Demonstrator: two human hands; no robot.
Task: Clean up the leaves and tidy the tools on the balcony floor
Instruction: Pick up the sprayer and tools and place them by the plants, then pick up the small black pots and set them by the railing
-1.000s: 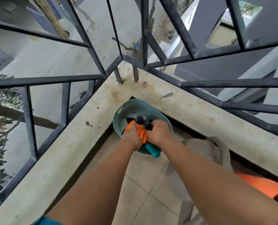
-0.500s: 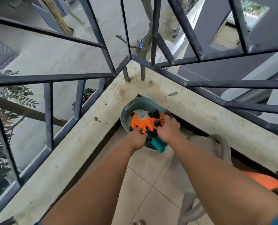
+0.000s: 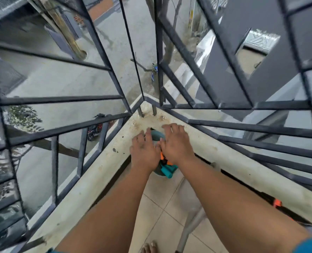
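Note:
A teal basket sits on the tiled floor in the balcony corner, mostly hidden under my hands. Orange gloves and a teal tool handle poke out of it at the near rim. My left hand hovers over the basket's left side, fingers spread and holding nothing. My right hand hovers over its right side, fingers also spread and empty. The two hands almost touch above the basket.
A pale concrete ledge and dark metal railing enclose the corner on both sides. A grey bag strap lies on the tiles at lower right, with an orange object by the right ledge. My bare toes show at the bottom edge.
Both hands have let go of the orange gloves and tool, which now rest in the basket, and have lifted with fingers spread. The camera has risen and tilted up.

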